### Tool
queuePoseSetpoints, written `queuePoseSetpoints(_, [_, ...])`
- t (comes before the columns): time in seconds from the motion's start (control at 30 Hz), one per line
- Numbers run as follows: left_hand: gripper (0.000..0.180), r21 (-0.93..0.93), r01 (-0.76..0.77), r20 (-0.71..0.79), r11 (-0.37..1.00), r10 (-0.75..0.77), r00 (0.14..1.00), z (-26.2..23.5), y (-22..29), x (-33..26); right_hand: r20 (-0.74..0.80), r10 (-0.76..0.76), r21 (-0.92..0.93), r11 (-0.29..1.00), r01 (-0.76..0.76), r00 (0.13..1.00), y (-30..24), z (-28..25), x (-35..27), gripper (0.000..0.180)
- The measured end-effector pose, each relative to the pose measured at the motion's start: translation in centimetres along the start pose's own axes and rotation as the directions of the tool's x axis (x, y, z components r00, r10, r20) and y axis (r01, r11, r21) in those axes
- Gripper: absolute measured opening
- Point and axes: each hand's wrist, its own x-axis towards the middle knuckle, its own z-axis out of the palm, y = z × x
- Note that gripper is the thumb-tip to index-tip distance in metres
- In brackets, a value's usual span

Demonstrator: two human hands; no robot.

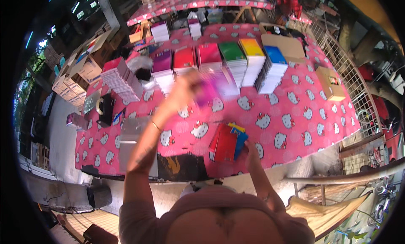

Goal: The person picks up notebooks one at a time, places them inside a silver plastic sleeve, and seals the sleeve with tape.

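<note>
My left hand [184, 88], smeared by motion, is closed on a purple notebook [206, 91] in front of the stacks. Nearer to me, my right hand [252, 153] grips the right edge of a small fanned bunch of notebooks. A red notebook [225, 143] lies on top of that bunch, with a blue notebook [241, 145] and a yellow notebook [237, 127] peeking out behind it. Tall notebook stacks stand in a row beyond my hands: purple [162, 60], red [184, 57], pink [209, 52], green [232, 52], yellow [252, 47] and blue [275, 55].
A pink patterned cloth [291, 117] covers the table. At the left stand another pink stack [116, 71], a roll of tape [100, 105] by a black box, and a grey board [128, 136]. An open carton [330, 83] sits at the right, near a metal grid [358, 83].
</note>
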Motion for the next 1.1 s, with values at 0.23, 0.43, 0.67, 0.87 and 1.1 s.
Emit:
queuePoseSetpoints(0.23, [0.052, 0.099, -0.254, 0.672, 0.962, 0.124, 0.730, 17.6, 0.9, -7.4, 0.005, 0.093, -0.112, 0.989, -0.092, 0.996, 0.2, 0.7, 1.6, 0.044])
queuePoseSetpoints(0.43, [0.063, 0.012, 0.678, 0.044, 0.735, -0.678, 0.734, 19.0, 1.0, -18.4, 0.045, 0.194, -0.438, 0.885, -0.156, 0.980, 0.1, 1.9, 3.4, 0.045])
queuePoseSetpoints(0.67, [0.062, -0.415, 0.508, 0.052, 0.755, -0.538, 0.842, 11.2, -1.6, -26.4, 0.248, 0.222, -0.389, 0.914, -0.113, 0.943, 3.5, 11.9, 0.2, 0.051])
queuePoseSetpoints(0.87, [0.066, 0.376, -0.174, 0.053, 0.910, 0.166, 0.985, -2.8, -2.8, -34.5, 0.380, 0.640, -0.482, 0.753, -0.448, 0.668, 9.1, 21.5, -3.8, 0.049])
queuePoseSetpoints(1.1, [0.074, -0.411, 0.454, -0.197, 0.791, -0.563, 0.802, -13.0, -4.6, -43.1, 0.804, 0.148, -0.219, 0.974, 0.056, 0.576, 21.8, 31.1, -7.6, 0.096])
